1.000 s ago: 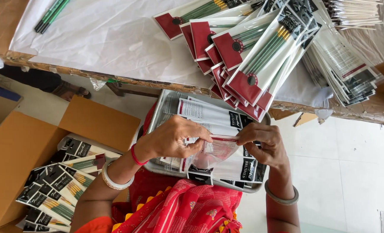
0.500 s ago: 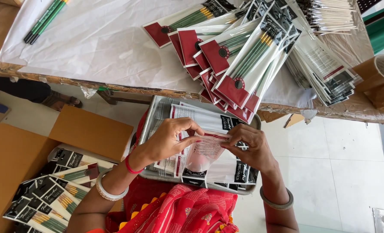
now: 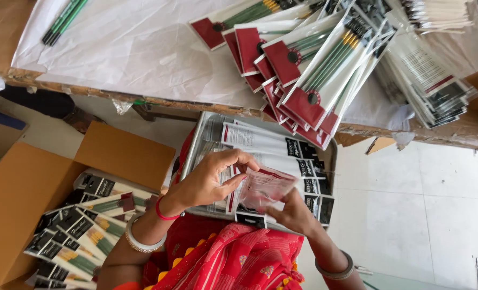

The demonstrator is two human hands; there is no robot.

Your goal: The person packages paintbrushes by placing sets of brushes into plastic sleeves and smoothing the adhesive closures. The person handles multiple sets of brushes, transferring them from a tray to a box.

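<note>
Right hand dropped lower | both hands grip clear sleeve

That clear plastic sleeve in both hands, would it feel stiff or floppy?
Probably floppy: the clear sleeve bows between the left hand and right hand. Likely light, since fingertips alone carry it. Its glossy film may be slippery.

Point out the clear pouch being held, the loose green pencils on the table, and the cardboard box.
clear pouch (image 3: pixel 264 186), head view, its middle.
green pencils (image 3: pixel 64 20), head view, mid-bundle.
cardboard box (image 3: pixel 21 188), head view, its flap.
</note>
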